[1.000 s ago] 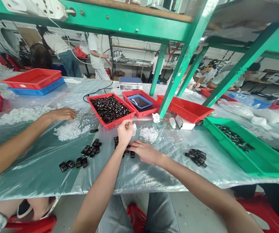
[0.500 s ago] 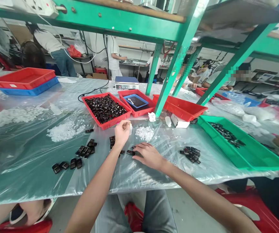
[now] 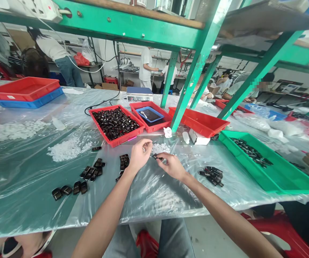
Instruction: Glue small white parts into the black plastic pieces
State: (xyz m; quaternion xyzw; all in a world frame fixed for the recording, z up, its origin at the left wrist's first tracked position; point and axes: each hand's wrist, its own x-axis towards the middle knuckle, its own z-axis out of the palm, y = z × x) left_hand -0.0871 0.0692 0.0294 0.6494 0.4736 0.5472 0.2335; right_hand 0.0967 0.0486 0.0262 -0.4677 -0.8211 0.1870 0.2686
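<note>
Head view: right grip [image 3: 171,166] holds black piece [image 3: 155,156]; scale lettering [image 3: 140,99] illegible.

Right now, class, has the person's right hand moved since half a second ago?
Yes: judged against the green tray, the right hand has moved forward and rightward.

From where I stand, one camera covers this bench [image 3: 167,202], worn on a person's head above the near edge and facing forward and down. It sits near the hands [image 3: 172,167], which fall mid-view, with the wearer's legs [image 3: 178,238] below that edge. Its wide look runs past the far edge to co-workers [image 3: 145,68] well beyond. A green frame [image 3: 143,30] crosses the top, and the near edge slants up toward the right.
</note>
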